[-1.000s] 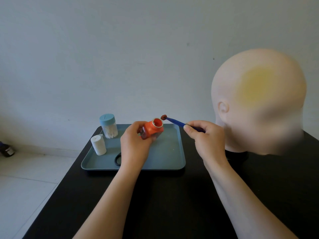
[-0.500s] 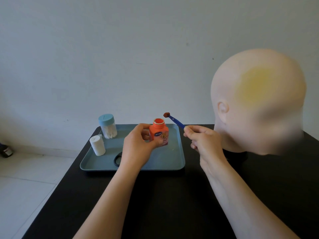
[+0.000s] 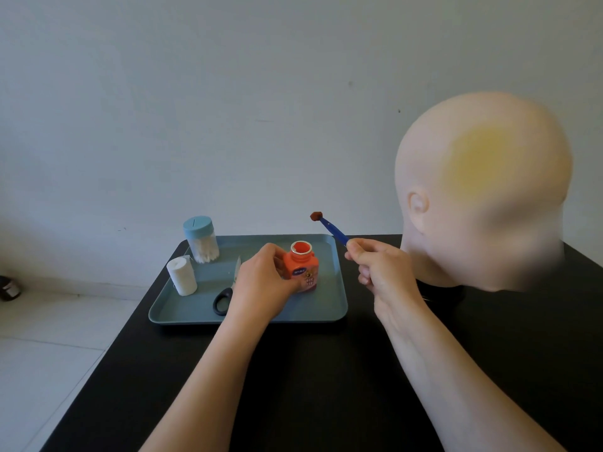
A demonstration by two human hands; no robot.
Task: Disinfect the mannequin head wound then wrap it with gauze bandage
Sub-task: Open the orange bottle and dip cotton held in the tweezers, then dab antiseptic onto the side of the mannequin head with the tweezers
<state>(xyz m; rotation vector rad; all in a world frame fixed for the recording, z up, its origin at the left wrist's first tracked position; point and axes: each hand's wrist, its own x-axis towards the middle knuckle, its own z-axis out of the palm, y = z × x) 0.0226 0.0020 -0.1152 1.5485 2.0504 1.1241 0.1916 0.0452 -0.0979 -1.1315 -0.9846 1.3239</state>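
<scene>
A bald mannequin head (image 3: 483, 190) stands at the right of the black table, with a yellow stain (image 3: 479, 161) on its side. My right hand (image 3: 381, 272) grips blue tweezers (image 3: 332, 231) that hold a dark brown soaked swab (image 3: 316, 216) in the air, left of the mannequin's ear. My left hand (image 3: 264, 285) holds an open orange disinfectant bottle (image 3: 301, 270) upright, resting on the teal tray (image 3: 329, 308). A white gauze roll (image 3: 181, 276) stands upright at the tray's left side.
A clear jar of cotton swabs with a blue lid (image 3: 200, 239) stands at the tray's back left. Scissors (image 3: 228, 288) lie on the tray, partly hidden by my left hand. The black table (image 3: 310, 386) extends toward me. A dark bottle (image 3: 9, 288) sits on the floor at left.
My left hand has turned the tilted orange bottle upright and lowered it onto the tray. My right hand has lifted the tweezers and swab away from the bottle mouth.
</scene>
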